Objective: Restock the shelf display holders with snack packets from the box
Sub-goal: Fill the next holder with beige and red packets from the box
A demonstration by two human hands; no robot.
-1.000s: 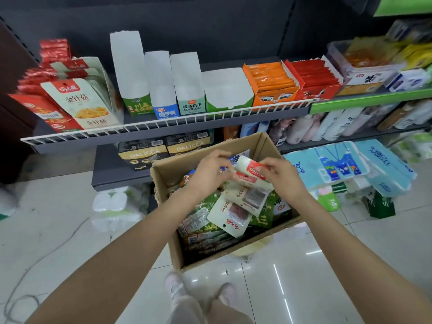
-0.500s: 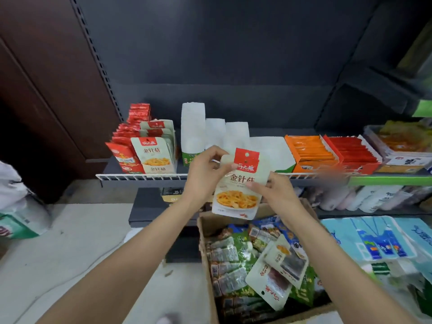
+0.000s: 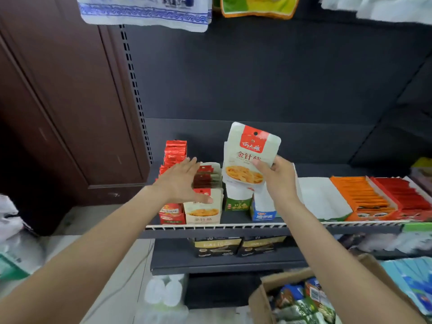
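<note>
Two hands work at the shelf [image 3: 210, 232]: the right hand [image 3: 278, 181] pinches a light, floppy snack packet [image 3: 251, 155] by its lower edge, raised above the holders, while the left hand [image 3: 181, 182] rests flat-fingered on the matching holder [image 3: 203, 212] near the shelf's left end. Gripping mid-pouch would likely stop sagging.

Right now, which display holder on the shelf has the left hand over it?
The white mushroom-snack holder, second from the left end, beside the red holder. The left hand reaches over its packets; the green and blue holders stand further right.
</note>
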